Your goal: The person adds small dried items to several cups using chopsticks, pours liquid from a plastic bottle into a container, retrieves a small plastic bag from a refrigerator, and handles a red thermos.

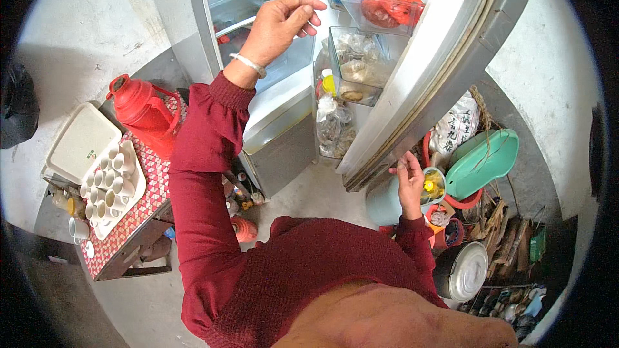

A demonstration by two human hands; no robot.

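Note:
My left hand [284, 26], with a pale bracelet at the wrist, is raised before the open refrigerator [277, 96]. Its fingers are loosely bent and apart, and nothing shows in them. The door shelves are just to its right: a clear bin with a red plastic bag [392, 6], and below it a clear bin of bagged food [361, 64]. Low down by the bottom corner of the refrigerator door [419, 96], my right hand [409, 183] has its fingers half curled and apart, with no object visible in it. I cannot tell whether it touches the door.
On the left, a table with a patterned cloth [147, 183] bears a red thermos [138, 106] and a tray of white cups [106, 183]. At right are a green basin [483, 162], a white sack [454, 122], a lidded pot [467, 272] and split firewood [509, 238].

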